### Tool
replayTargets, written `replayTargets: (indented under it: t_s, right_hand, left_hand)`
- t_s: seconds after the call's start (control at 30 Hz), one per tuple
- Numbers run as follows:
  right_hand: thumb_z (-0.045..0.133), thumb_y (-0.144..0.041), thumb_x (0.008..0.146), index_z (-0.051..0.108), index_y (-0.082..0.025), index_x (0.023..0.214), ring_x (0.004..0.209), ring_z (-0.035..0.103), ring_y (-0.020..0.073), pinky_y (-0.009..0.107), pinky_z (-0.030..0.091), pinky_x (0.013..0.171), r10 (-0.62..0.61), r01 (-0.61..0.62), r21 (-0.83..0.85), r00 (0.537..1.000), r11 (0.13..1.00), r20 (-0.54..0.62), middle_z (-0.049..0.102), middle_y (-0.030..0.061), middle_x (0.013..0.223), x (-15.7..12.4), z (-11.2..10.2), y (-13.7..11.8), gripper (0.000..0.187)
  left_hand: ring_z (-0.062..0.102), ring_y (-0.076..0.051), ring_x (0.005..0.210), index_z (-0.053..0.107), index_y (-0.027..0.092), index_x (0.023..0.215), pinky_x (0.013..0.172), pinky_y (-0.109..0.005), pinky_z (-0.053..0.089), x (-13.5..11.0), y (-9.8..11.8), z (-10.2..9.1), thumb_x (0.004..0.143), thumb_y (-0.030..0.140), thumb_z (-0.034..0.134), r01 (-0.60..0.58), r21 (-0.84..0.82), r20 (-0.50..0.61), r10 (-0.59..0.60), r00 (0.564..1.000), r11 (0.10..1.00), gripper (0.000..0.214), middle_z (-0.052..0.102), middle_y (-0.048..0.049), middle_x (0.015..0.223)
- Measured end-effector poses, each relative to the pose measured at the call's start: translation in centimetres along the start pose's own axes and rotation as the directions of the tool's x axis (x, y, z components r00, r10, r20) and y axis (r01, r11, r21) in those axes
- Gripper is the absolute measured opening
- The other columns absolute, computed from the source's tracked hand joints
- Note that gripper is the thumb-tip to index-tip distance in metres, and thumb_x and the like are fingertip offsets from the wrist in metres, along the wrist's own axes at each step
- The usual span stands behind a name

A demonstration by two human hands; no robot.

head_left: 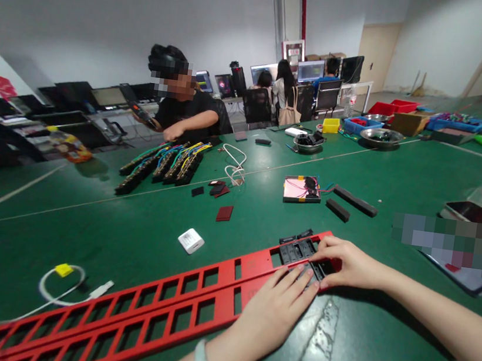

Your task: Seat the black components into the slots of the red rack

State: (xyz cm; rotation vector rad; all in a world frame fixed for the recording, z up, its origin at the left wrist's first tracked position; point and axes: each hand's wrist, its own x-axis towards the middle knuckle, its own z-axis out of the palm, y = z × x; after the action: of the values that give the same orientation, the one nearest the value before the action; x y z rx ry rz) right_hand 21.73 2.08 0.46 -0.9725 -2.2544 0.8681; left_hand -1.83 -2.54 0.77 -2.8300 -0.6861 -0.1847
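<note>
A long red frame (252,263) with two rows of rectangular openings lies diagonally across the green table. Small black plastic pieces (297,251) sit in the openings at its right end. My left hand (275,303), a pale bangle on its wrist, rests there with fingers stretched flat over the front row, partly covering the pieces. Bent over the same end, my right hand (348,264) has its fingertips and thumb on a black plastic piece (322,268), mostly hidden by the fingers. More black pieces (291,238) lie just behind the frame.
A white charger (191,241) and a white cable (60,302) lie near the frame; the cable crosses its left end. Beyond are dark red squares (225,213), a wired pink-and-black box (302,190) and black bars (355,201). A co-worker (188,108) sits opposite behind wired black strips (165,164).
</note>
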Motion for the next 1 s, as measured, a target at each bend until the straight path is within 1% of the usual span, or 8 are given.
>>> replayTargets:
  t_s: [0.2,0.37,0.6,0.67,0.73,0.83,0.93,1.0]
  right_hand:
    - [0.073,-0.047,0.061,0.065,-0.021,0.104,0.083,0.050,0.0177,0.030,0.042,0.074,-0.006,0.007,-0.019,0.999,1.000,0.031,0.055,0.0047,0.086,0.0,-0.1,0.0,0.051]
    - [0.066,-0.041,0.072,0.061,-0.023,0.111,0.086,0.050,0.0164,0.029,0.041,0.078,-0.025,0.027,-0.027,0.998,0.999,0.060,0.053,0.0049,0.090,-0.1,-0.4,-0.3,0.043]
    - [0.065,-0.044,0.073,0.059,-0.023,0.114,0.084,0.049,0.0167,0.030,0.042,0.075,-0.059,0.071,-0.102,0.992,0.992,0.115,0.051,0.0050,0.088,-0.2,-0.4,-0.1,0.046]
    - [0.062,-0.044,0.075,0.059,-0.022,0.114,0.083,0.050,0.0162,0.030,0.044,0.074,-0.076,0.080,-0.057,0.995,0.995,0.066,0.052,0.0053,0.088,-0.1,-0.2,0.4,0.045]
    - [0.055,-0.042,0.082,0.058,-0.021,0.115,0.082,0.052,0.0155,0.030,0.045,0.074,-0.076,0.075,-0.020,0.995,0.997,-0.058,0.053,0.0061,0.090,0.1,-0.1,1.1,0.040]
    - [0.046,-0.039,0.087,0.058,-0.022,0.115,0.095,0.051,0.0188,0.036,0.042,0.086,-0.100,0.074,-0.112,0.965,0.991,-0.244,0.056,0.0089,0.100,1.2,-0.3,2.6,0.035]
    - [0.043,-0.040,0.089,0.054,-0.024,0.120,0.116,0.040,0.0233,0.045,0.030,0.101,-0.139,0.084,-0.232,0.962,0.969,-0.233,0.053,0.0091,0.120,2.5,-0.4,4.1,0.037]
    - [0.037,-0.041,0.091,0.048,-0.023,0.126,0.122,0.035,0.0238,0.047,0.028,0.103,-0.090,0.049,-0.224,0.981,0.973,-0.174,0.050,0.0082,0.127,3.1,-0.2,4.9,0.041]
  left_hand:
    - [0.028,-0.022,0.129,0.034,0.015,0.134,0.105,-0.042,0.026,0.0,0.0,-0.1,0.092,0.017,0.033,-0.008,0.000,0.023,0.008,1.000,1.000,0.042,0.036,-0.0083,0.138]
    - [0.027,-0.021,0.129,0.033,0.015,0.134,0.106,-0.042,0.025,0.0,0.1,-0.1,0.093,0.018,0.032,0.002,0.014,0.022,-0.002,1.000,1.000,0.041,0.035,-0.0078,0.139]
    - [0.028,-0.021,0.129,0.036,0.015,0.132,0.105,-0.042,0.025,0.0,0.1,0.0,0.093,0.018,0.033,-0.002,0.004,0.018,0.002,1.000,1.000,0.040,0.038,-0.0079,0.137]
    - [0.028,-0.021,0.129,0.036,0.015,0.132,0.105,-0.041,0.026,0.0,0.1,-0.1,0.092,0.018,0.033,-0.001,0.004,0.013,0.001,1.000,1.000,0.040,0.038,-0.0082,0.137]
    - [0.028,-0.021,0.129,0.036,0.016,0.132,0.105,-0.042,0.027,0.0,0.0,-0.2,0.092,0.017,0.034,0.000,0.003,0.020,0.000,1.000,1.000,0.040,0.037,-0.0080,0.138]
    - [0.030,-0.021,0.128,0.037,0.017,0.131,0.104,-0.041,0.027,-0.1,0.1,-0.2,0.092,0.017,0.034,0.002,0.008,0.023,-0.003,1.000,1.000,0.039,0.036,-0.0076,0.138]
    - [0.030,-0.021,0.128,0.037,0.017,0.132,0.105,-0.040,0.025,-0.2,0.1,-0.2,0.092,0.017,0.034,0.007,0.015,0.020,-0.007,1.000,1.000,0.040,0.036,-0.0074,0.138]
    - [0.030,-0.021,0.128,0.035,0.017,0.133,0.105,-0.040,0.024,-0.3,0.1,-0.1,0.091,0.017,0.035,0.008,0.014,0.021,-0.009,1.000,1.000,0.042,0.036,-0.0071,0.138]
